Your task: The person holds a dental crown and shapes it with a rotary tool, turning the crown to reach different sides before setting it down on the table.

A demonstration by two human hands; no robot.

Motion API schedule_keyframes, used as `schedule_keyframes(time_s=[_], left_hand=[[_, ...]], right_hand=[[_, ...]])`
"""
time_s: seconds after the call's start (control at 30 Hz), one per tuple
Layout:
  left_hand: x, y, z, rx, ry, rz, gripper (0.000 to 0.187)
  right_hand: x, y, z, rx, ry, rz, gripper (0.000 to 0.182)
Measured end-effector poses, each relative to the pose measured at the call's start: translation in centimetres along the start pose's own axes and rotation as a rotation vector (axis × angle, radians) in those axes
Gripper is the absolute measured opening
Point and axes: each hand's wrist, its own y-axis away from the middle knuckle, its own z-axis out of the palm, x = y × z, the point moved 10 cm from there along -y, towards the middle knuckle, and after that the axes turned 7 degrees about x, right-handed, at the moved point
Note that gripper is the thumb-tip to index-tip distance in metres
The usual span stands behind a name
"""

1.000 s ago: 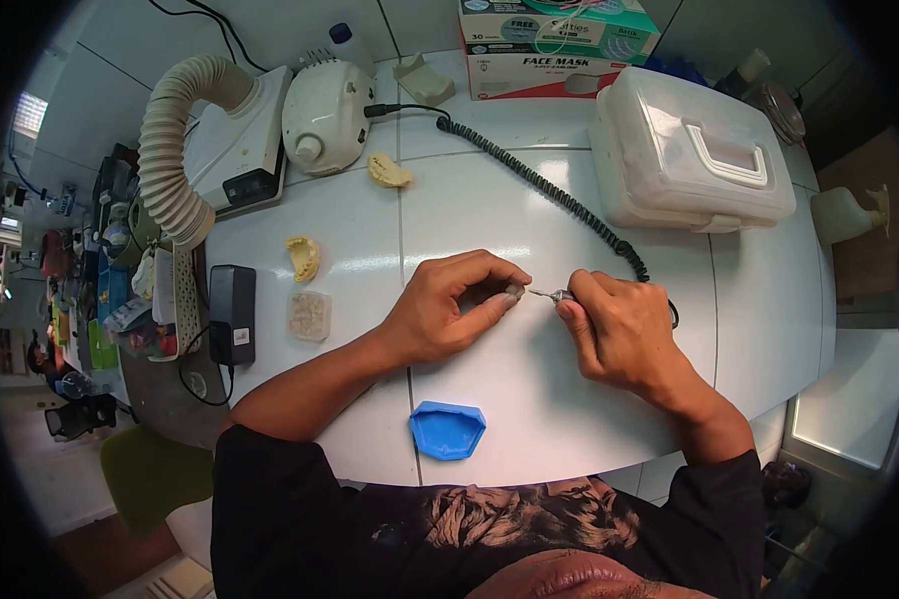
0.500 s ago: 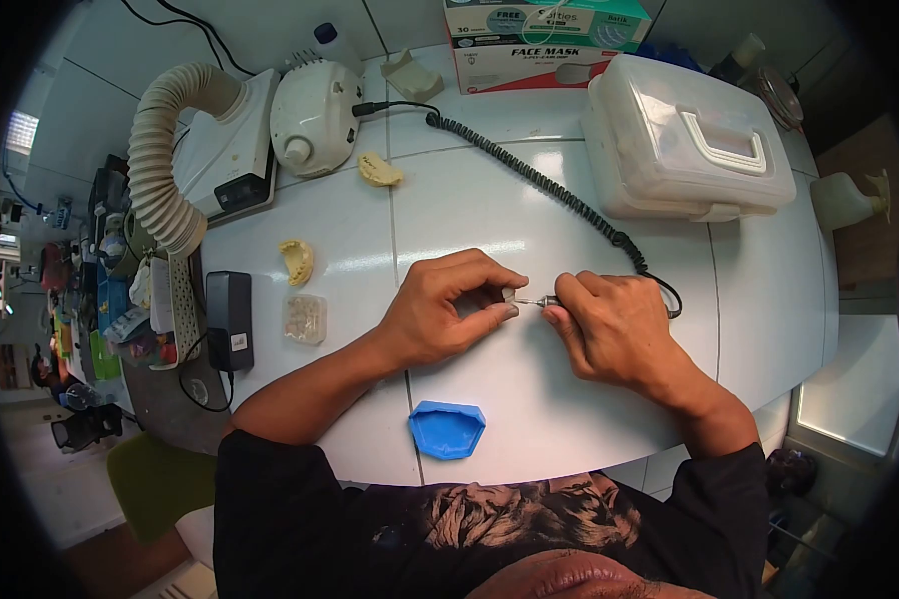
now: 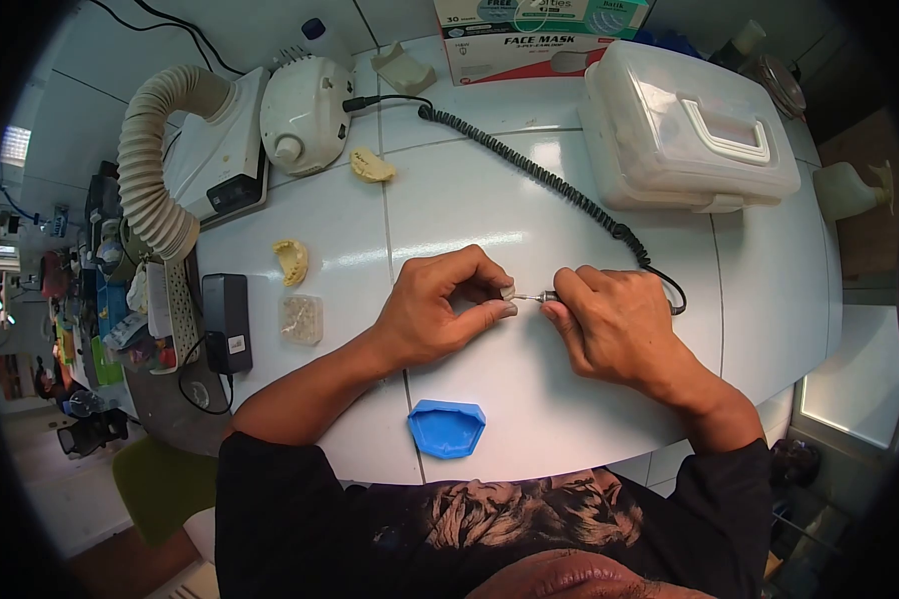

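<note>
Near the middle of the white tiled table, my left hand (image 3: 449, 304) pinches a small pale piece (image 3: 508, 294) between thumb and fingertips. My right hand (image 3: 614, 324) is closed around a rotary handpiece (image 3: 551, 297), its thin metal bit pointing left at the piece. Whether the bit touches it is too small to tell. From the handpiece a black coiled cord (image 3: 539, 172) runs to the white control unit (image 3: 304, 115). A blue mould (image 3: 447, 429) lies below my hands. Two yellowish dental casts (image 3: 291, 262) and a small clear box (image 3: 300, 319) lie to the left.
A ribbed hose (image 3: 135, 150) arches at the back left, with a black adapter (image 3: 228, 324) below it. At the back stand a face mask box (image 3: 529, 58) and a translucent case (image 3: 684, 130). A green chair (image 3: 165, 484) is at lower left.
The view has shifted slightly, so things at the back sit a little higher and further left. My fingers on the small piece have moved slightly; both hands keep their holds.
</note>
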Motion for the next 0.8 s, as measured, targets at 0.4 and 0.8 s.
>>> schedule_keyframes(time_s=[0.4, 0.8], left_hand=[[0.19, 0.02, 0.09, -0.012, -0.014, 0.018, 0.020], [0.14, 0.07, 0.10, -0.008, 0.000, 0.019, 0.020]], right_hand=[[-0.14, -0.05, -0.15, 0.000, 0.008, 0.004, 0.029], [-0.26, 0.00, -0.06, 0.006, 0.024, -0.009, 0.029]])
